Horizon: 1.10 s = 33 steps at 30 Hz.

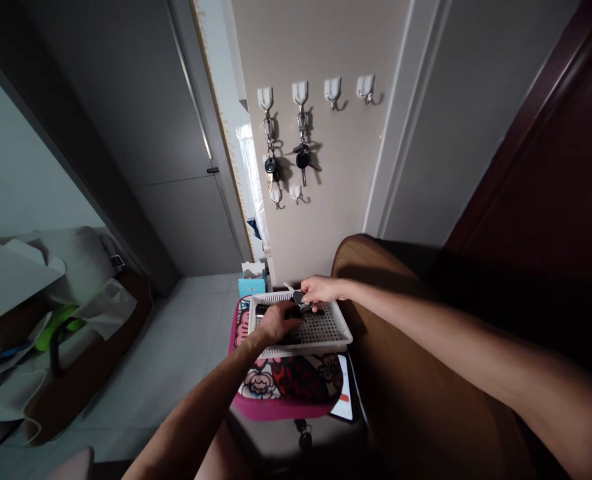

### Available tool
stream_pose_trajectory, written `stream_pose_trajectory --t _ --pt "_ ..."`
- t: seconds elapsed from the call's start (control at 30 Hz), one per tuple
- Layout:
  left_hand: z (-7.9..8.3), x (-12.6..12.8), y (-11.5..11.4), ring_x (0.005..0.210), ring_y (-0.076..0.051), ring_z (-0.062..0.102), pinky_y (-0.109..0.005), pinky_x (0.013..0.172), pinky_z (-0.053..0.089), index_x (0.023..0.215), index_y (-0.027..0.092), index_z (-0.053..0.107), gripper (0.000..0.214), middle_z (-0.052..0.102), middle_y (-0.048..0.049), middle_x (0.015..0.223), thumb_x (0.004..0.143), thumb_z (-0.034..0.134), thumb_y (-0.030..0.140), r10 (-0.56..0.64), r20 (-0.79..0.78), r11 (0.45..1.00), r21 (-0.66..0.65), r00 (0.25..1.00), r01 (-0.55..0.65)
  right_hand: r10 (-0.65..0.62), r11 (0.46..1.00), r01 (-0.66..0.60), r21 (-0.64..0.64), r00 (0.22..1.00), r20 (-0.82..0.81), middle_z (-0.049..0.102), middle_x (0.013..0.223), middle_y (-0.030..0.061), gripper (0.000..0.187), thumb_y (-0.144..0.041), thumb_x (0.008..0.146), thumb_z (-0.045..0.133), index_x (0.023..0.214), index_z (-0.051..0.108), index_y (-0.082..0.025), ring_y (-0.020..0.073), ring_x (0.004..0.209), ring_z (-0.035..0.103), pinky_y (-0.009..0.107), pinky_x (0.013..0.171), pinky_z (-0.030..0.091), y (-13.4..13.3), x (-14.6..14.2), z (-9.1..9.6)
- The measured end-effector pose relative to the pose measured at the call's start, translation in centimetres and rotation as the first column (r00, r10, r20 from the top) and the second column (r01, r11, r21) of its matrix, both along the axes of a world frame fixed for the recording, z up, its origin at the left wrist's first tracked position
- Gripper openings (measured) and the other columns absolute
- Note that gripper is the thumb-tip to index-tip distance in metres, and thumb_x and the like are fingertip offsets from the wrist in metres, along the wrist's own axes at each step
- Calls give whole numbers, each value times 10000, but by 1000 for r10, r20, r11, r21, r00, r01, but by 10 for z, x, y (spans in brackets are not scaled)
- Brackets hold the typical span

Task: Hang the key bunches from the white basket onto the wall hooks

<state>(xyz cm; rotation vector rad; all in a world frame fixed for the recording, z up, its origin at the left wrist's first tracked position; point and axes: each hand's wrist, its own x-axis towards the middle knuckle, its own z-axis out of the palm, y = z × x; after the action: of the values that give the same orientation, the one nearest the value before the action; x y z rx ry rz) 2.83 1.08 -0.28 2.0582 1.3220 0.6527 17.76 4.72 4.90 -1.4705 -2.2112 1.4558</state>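
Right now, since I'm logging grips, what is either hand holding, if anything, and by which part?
The right hand holds a key, seemingly at its dark head end; whether the left hand grips anything cannot be told.

Basket (321, 347) on case (289, 409); hanging keys (303, 162) on wall hooks (300, 92) behind; box (252, 287) behind, left.

From where I stand: right front of the white perforated plastic basket (330, 331) is open from above; left hand (279, 322) and right hand (320, 290) crowd its middle and back. Round-edged brown wooden board (426, 413) hems in the right side. Beige upright panel (321, 240) gives a free lane up; black-headed metal keys (303, 160) obstruct two white plastic hooks (265, 98).
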Motion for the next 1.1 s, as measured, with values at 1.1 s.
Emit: stream_pose_trajectory --t 1.1 --pt "37 9 27 496 -52 422 -179 508 353 801 91 504 250 511 14 575 575 484 196 156 541 985 -141 826 -94 -14 612 50 790 999 -52 515 727 22 101 -153 609 470 594 570 -156 98 678 465 201 635 344 4 -4 18"
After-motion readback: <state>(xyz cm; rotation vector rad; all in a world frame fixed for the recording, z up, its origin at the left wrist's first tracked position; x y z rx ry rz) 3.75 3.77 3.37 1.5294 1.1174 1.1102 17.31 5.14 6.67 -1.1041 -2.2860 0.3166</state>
